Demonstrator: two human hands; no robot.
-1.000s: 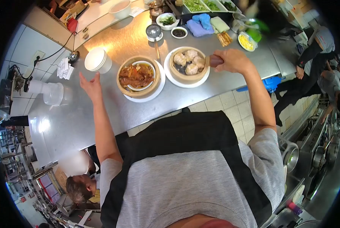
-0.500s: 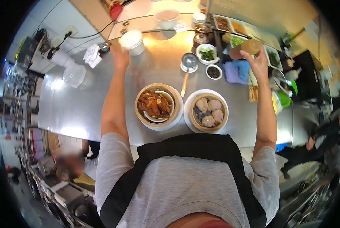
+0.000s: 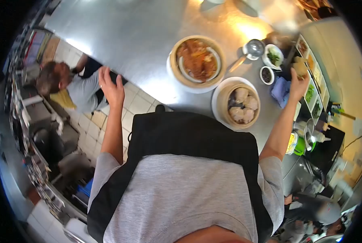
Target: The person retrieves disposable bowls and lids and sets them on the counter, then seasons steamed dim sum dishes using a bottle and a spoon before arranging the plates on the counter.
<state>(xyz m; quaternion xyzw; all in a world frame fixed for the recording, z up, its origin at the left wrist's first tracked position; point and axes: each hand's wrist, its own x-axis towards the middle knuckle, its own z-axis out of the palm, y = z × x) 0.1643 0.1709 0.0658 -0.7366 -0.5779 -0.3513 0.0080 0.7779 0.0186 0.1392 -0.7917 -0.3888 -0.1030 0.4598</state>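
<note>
My right hand (image 3: 297, 86) is closed around a brown, translucent bottle (image 3: 299, 67) beside the row of topping trays; its lower part is hidden. My left hand (image 3: 112, 87) is raised past the table's left edge, over the floor, with fingers apart and nothing in it. Between my arms, a bamboo steamer (image 3: 173, 60) holds a bowl of brown braised meat (image 3: 197, 60) and rests on a white plate. A smaller steamer (image 3: 254, 117) with several pale dumplings (image 3: 241, 95) sits on another white plate (image 3: 218, 107).
A ladle (image 3: 254, 47) rests on a small white dish, its wooden handle toward the steamers. Near it are a bowl of chopped greens (image 3: 274, 56), a dish of dark bits (image 3: 266, 75) and a blue cloth (image 3: 281, 90). Topping trays (image 3: 316, 87) line the right. A person (image 3: 77, 87) is at left.
My view has turned, so the table appears shifted up and right. My left hand has moved from near the white tubs to beyond the table edge. The right hand still holds the bottle, now more upright.
</note>
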